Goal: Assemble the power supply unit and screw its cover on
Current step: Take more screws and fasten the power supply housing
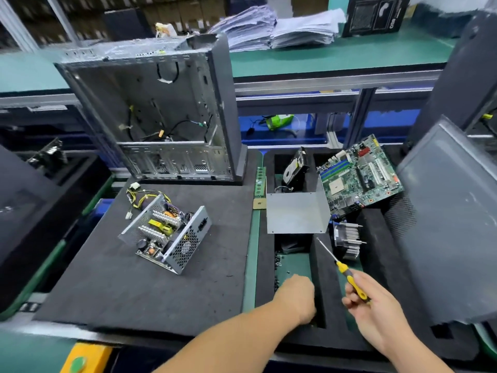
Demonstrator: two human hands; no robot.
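Note:
The open power supply unit lies tilted on the black foam mat, its circuit board and cable bundle exposed. Its grey metal cover rests over the foam tray to the right. My right hand holds a yellow-and-black screwdriver, tip pointing up-left toward the cover. My left hand reaches down into a tray compartment where small screws lie on green matting; its fingers are curled and hidden, and I cannot tell whether they hold anything.
An empty computer case stands at the back of the mat. In the tray sit a motherboard, a hard drive, a heatsink fan and a RAM stick. A dark side panel leans at right.

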